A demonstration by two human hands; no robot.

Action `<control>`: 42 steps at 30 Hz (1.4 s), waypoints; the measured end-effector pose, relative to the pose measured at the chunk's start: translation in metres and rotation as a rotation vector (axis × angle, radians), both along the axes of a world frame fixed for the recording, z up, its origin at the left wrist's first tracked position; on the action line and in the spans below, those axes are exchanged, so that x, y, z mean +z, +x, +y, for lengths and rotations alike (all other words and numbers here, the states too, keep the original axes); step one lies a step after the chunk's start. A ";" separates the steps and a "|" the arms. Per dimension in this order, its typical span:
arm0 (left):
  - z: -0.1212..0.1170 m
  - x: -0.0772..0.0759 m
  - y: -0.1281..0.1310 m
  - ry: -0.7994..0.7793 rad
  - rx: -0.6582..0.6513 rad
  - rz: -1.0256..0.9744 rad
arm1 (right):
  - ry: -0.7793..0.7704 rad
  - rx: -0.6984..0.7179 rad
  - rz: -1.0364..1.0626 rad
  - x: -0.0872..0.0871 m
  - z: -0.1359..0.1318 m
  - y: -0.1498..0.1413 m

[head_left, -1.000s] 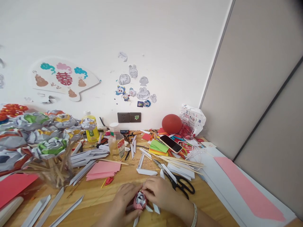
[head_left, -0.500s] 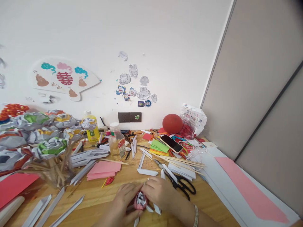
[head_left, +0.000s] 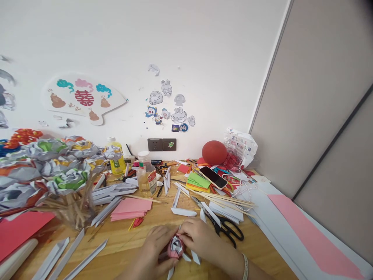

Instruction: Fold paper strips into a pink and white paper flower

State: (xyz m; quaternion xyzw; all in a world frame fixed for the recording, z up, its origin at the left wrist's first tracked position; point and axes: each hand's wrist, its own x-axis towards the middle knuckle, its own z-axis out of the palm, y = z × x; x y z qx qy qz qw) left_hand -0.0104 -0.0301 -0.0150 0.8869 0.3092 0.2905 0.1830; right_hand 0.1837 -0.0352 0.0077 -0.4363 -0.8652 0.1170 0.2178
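A small rolled paper flower (head_left: 175,247), pink outside and grey-white inside, sits low in the middle of the wooden table (head_left: 122,241). My left hand (head_left: 153,252) wraps it from the left with curled fingers. From the right, my right hand (head_left: 201,239) pinches its top edge; a bracelet circles that wrist. Folded white paper strips (head_left: 194,256) poke out from under both hands.
Black scissors (head_left: 225,227) lie right of my right hand. Behind are pink paper sheets (head_left: 129,208), a glue bottle (head_left: 147,179), a phone (head_left: 215,177) on coloured paper, bamboo sticks (head_left: 227,199) and a red ball (head_left: 214,152). A jar of paper flowers (head_left: 55,175) stands at left.
Both hands stay on the paper flower with only slight finger movement. The view has shifted a little, so everything sits slightly further right and lower.
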 end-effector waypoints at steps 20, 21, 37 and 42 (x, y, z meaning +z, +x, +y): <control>-0.006 0.011 0.005 -0.117 0.068 0.029 | 0.032 -0.134 0.107 -0.013 -0.001 -0.004; -0.006 0.011 0.005 -0.121 0.071 0.030 | 0.066 -0.119 0.074 -0.014 -0.001 -0.003; -0.007 0.010 0.005 -0.169 0.083 0.054 | 0.288 -0.053 -0.045 -0.015 -0.001 -0.001; -0.006 0.007 0.003 -0.146 0.051 0.028 | 0.323 -0.040 -0.017 -0.015 0.000 -0.001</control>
